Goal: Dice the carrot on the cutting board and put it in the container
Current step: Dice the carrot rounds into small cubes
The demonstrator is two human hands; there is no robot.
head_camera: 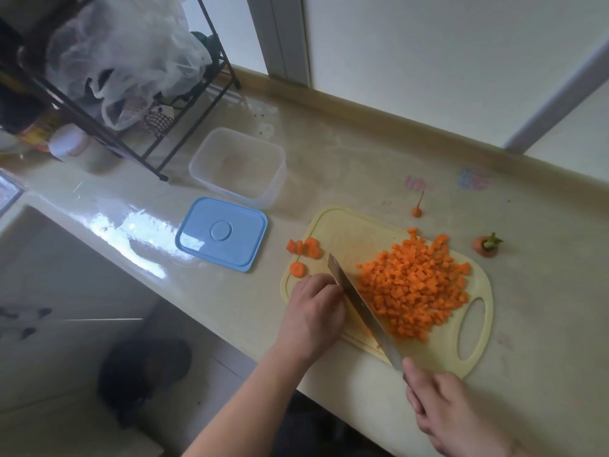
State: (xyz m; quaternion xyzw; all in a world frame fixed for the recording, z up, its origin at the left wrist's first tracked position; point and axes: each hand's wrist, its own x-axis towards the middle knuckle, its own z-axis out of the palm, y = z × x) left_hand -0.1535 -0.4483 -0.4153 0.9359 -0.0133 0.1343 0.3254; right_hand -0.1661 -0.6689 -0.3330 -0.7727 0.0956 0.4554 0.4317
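Carrot dice (413, 285) fill your cutting board (342, 232); your right hand (451, 410) grips the knife (359, 301), left hand (313, 311) curled beside its blade.

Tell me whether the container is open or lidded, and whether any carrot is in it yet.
Open and empty. The container has no lid on; its blue lid lies beside it on the counter. No carrot shows inside.

The left hand (313, 311) is hiding whatever its fingers are pressing beside the knife (359, 308). The right hand (451, 413) is covering the handle. The rack (108, 103) is running off-frame.
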